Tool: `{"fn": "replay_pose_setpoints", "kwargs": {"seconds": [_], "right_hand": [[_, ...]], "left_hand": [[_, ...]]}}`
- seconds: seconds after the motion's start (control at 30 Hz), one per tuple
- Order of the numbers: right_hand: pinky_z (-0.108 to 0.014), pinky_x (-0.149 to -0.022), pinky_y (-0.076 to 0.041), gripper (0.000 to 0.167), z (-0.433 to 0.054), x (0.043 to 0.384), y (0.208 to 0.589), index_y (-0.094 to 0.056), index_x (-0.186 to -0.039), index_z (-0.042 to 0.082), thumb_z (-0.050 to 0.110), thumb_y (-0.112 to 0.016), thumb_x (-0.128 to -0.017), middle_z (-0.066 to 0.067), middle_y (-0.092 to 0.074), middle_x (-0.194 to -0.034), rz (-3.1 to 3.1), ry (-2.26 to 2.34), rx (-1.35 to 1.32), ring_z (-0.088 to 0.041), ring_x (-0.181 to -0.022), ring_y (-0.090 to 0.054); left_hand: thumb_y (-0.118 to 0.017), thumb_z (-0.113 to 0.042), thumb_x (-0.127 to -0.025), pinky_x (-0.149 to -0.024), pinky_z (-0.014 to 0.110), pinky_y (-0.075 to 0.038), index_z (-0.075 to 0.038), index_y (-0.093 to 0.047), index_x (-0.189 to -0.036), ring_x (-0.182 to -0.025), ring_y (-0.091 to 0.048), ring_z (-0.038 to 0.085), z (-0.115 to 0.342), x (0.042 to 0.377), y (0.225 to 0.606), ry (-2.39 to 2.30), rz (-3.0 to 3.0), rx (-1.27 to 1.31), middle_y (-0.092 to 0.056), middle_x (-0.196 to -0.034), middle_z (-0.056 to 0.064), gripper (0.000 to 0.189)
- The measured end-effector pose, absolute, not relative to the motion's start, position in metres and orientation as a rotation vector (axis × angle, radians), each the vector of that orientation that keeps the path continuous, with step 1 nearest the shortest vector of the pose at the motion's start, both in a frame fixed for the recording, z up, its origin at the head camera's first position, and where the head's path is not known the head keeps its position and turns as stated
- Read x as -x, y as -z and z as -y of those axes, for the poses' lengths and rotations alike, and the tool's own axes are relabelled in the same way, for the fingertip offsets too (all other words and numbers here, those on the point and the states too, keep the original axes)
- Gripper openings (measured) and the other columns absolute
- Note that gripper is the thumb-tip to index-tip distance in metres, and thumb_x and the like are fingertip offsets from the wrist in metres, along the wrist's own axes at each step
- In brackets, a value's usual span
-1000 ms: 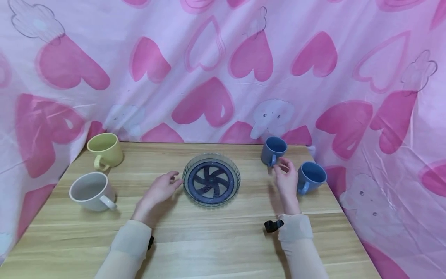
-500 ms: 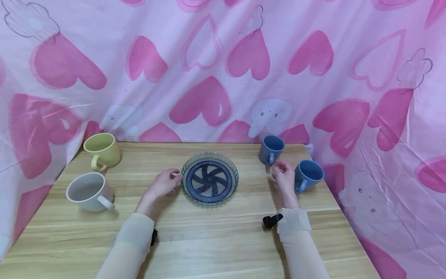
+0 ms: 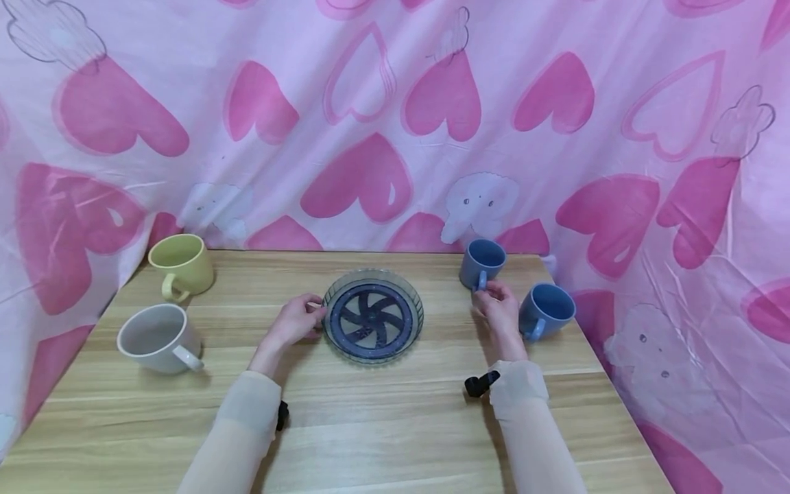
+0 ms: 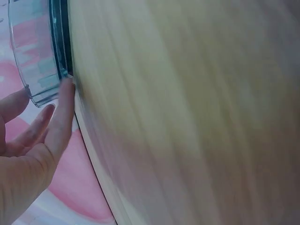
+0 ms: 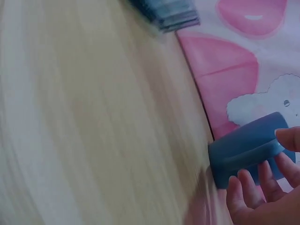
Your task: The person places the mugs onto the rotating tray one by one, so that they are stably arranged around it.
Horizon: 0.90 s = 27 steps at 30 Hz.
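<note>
A round clear glass dish (image 3: pixel 373 353) with a dark blue pinwheel pattern sits mid-table. At its left side, my left hand (image 3: pixel 294 321) grips the edge. In the left wrist view the thumb (image 4: pixel 18 102) meets the rim, and a finger (image 4: pixel 65 110) reaches the dish's base. My right hand (image 3: pixel 501 314) pinches the handle of the rear blue mug (image 3: pixel 474 266), which stands upright at the back right. Thumb and fingertips close on that handle (image 5: pixel 251 156) in the right wrist view. A second blue mug (image 3: pixel 551 309) stands just right of my right hand.
On the left stand a yellow mug (image 3: pixel 190 269) and, nearer, a larger pale grey mug (image 3: pixel 162 346). A pink heart-patterned cloth (image 3: pixel 358 178) hangs behind and to the sides of the wooden table (image 3: pixel 376 432).
My left hand has moved right and up to the dish's edge. The right hand has shifted slightly left, its fingers coming onto the rear blue mug's handle. Dish and mugs stay in place.
</note>
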State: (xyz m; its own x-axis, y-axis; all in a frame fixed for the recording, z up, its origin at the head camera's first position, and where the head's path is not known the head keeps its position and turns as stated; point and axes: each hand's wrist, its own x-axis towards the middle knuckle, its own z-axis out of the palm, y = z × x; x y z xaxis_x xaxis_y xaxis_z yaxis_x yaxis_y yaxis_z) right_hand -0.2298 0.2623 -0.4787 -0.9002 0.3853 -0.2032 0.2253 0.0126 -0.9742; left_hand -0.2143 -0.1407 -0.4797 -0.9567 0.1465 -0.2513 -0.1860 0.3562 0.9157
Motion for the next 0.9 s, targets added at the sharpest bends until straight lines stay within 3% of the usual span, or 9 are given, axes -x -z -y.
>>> {"fn": "replay_pose_setpoints", "kwargs": {"seconds": [0.17, 0.43, 0.63, 0.9], "right_hand": [[-0.032, -0.088, -0.047, 0.034, -0.262, 0.235, 0.480, -0.056, -0.127, 0.010, 0.016, -0.064, -0.095, -0.006, -0.055, -0.119, 2.202, -1.989, 0.674, -0.022, -0.102, -0.052], [-0.038, -0.088, -0.049, 0.035, -0.262, 0.239, 0.485, -0.057, -0.128, 0.007, 0.022, -0.063, -0.097, -0.010, -0.055, -0.111, 2.151, -2.044, 0.677, -0.032, -0.097, -0.053], [-0.040, -0.092, -0.048, 0.033, -0.262, 0.241, 0.488, -0.058, -0.120, 0.009, 0.031, -0.063, -0.097, -0.012, -0.057, -0.110, 2.139, -1.996, 0.676, -0.033, -0.103, -0.054], [-0.040, -0.098, -0.048, 0.030, -0.257, 0.246, 0.492, -0.058, -0.117, 0.006, 0.029, -0.061, -0.098, -0.009, -0.055, -0.110, 2.141, -1.955, 0.648, -0.033, -0.108, -0.055]], "left_hand": [[-0.053, -0.006, -0.100, -0.071, 0.037, -0.060, 0.008, -0.047, -0.130, -0.082, -0.066, 0.027, 0.140, 0.215, 0.479, -1.646, -2.336, 0.056, -0.059, -0.107, 0.027, 0.033], [-0.054, -0.005, -0.100, -0.071, 0.035, -0.060, 0.006, -0.049, -0.131, -0.085, -0.066, 0.027, 0.138, 0.214, 0.480, -1.638, -2.351, 0.028, -0.060, -0.110, 0.026, 0.033], [-0.054, -0.004, -0.100, -0.072, 0.036, -0.060, 0.006, -0.049, -0.131, -0.088, -0.065, 0.029, 0.135, 0.215, 0.480, -1.684, -2.314, 0.034, -0.059, -0.111, 0.026, 0.032], [-0.053, -0.004, -0.100, -0.072, 0.036, -0.060, 0.006, -0.049, -0.131, -0.087, -0.064, 0.028, 0.136, 0.217, 0.481, -1.646, -2.338, 0.057, -0.059, -0.108, 0.025, 0.033]]}}
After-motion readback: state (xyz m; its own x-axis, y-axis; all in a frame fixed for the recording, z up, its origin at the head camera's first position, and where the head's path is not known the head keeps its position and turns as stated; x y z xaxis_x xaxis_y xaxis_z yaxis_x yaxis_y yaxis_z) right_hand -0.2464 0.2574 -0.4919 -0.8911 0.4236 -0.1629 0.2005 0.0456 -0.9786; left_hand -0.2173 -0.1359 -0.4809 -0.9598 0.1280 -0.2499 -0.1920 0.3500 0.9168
